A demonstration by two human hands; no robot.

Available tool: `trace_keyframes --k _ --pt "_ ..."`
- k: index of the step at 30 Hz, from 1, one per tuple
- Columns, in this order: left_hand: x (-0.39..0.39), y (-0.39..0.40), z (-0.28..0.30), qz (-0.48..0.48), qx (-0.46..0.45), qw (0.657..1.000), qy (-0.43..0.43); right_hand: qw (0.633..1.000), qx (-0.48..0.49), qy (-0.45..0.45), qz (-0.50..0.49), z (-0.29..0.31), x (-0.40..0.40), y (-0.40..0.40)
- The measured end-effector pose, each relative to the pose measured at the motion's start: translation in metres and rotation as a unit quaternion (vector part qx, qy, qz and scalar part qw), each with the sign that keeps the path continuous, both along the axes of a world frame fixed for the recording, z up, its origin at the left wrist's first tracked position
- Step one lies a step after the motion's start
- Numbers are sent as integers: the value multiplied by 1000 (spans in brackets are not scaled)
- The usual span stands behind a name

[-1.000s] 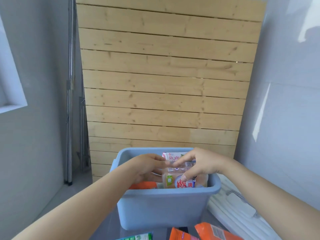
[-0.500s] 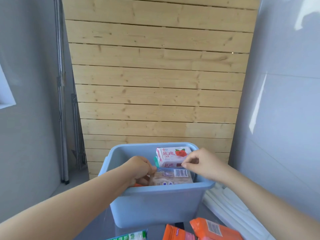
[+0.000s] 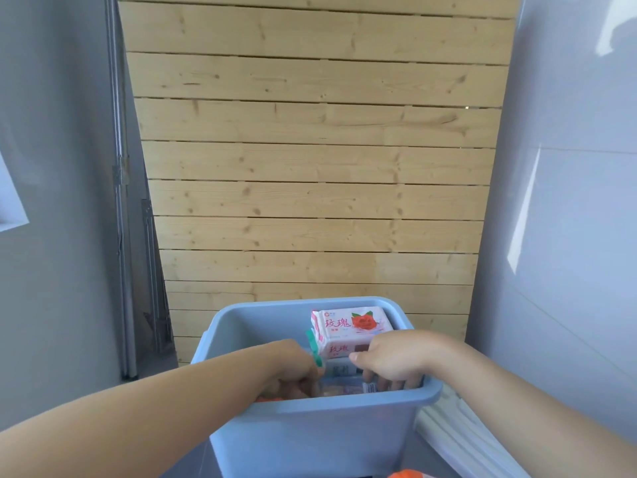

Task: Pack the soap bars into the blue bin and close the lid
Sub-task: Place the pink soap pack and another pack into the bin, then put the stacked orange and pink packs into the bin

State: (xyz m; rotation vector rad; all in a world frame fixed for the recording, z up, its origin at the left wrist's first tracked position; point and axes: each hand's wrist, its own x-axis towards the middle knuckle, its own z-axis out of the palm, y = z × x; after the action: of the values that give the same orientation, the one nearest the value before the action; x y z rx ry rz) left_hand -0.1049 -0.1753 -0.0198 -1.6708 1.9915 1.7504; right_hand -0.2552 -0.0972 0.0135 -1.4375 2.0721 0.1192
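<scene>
Blue bin [image 3: 310, 439] wall hides both hands' fingertips.

Soap bars [image 3: 351, 331] stacked inside the bin [image 3: 310, 439], slatted panel [image 3: 310, 150] behind it

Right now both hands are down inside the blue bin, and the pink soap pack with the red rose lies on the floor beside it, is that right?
Not quite. In the head view the pink soap pack lies inside the blue bin, at its far side on top of other packs, not on the floor. The rest holds: the left hand and the right hand both reach into the bin.
</scene>
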Motion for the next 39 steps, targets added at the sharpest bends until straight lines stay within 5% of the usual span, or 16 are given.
trace_keyframes --k 14,20,24,31,39 --pt "7 -2 10 -13 140 984 107 980 -32 -190 -59 1 -7 3" --pt "11 9 19 -57 -5 998 8 952 -146 -265 -44 8 -6 27" --pt "24 30 38 -2 -129 990 50 931 -243 -269 -39 15 1 61" --pt "46 110 32 70 -380 903 187 889 -393 -228 -58 1 12 141" --pt "39 177 -25 0 -326 944 59 921 -341 -170 -77 -60 10 189"
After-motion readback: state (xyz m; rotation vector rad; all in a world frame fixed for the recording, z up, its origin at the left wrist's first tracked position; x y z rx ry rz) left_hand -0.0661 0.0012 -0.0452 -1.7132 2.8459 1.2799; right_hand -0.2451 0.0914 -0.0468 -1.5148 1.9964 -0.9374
